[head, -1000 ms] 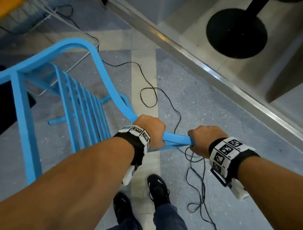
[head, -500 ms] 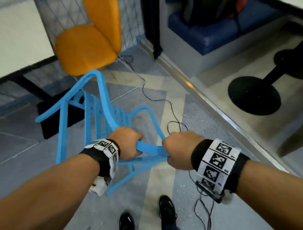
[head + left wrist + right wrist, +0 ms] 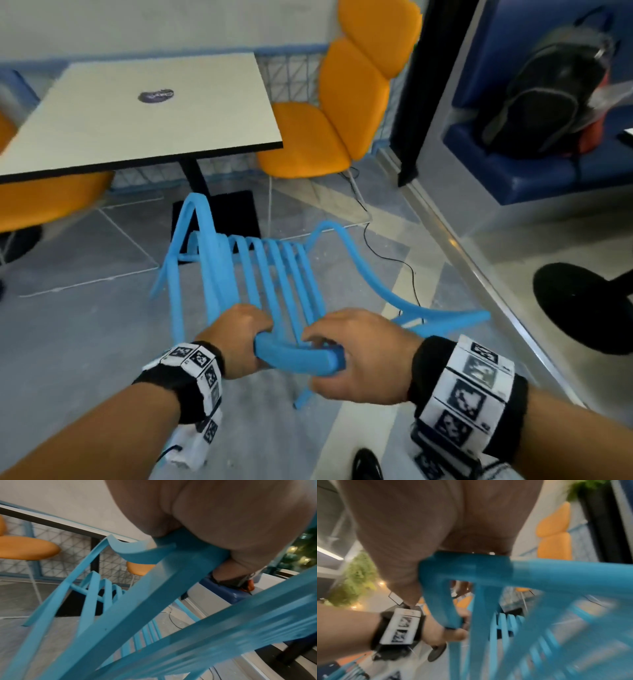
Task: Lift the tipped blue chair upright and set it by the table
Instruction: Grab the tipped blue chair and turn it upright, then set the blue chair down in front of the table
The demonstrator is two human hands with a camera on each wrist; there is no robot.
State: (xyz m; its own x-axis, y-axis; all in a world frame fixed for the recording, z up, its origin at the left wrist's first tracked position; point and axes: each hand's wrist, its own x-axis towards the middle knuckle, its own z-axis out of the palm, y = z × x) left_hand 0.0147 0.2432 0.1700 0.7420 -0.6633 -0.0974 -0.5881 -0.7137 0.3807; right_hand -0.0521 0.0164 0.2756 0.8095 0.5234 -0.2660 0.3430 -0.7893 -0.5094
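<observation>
Both hands clamp the chair's (image 3: pixel 270 274) top rail: left hand (image 3: pixel 236 334) curled round its left end, right hand (image 3: pixel 356 356) round its right. The chair stands on the floor just short of the table (image 3: pixel 144 113), though blur hides whether all legs bear. A cable (image 3: pixel 387 253) runs beside the chair; dragging forward could snag a leg on it, or knock the table's base.

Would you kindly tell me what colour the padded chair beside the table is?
Orange, clearest in the head view.
</observation>
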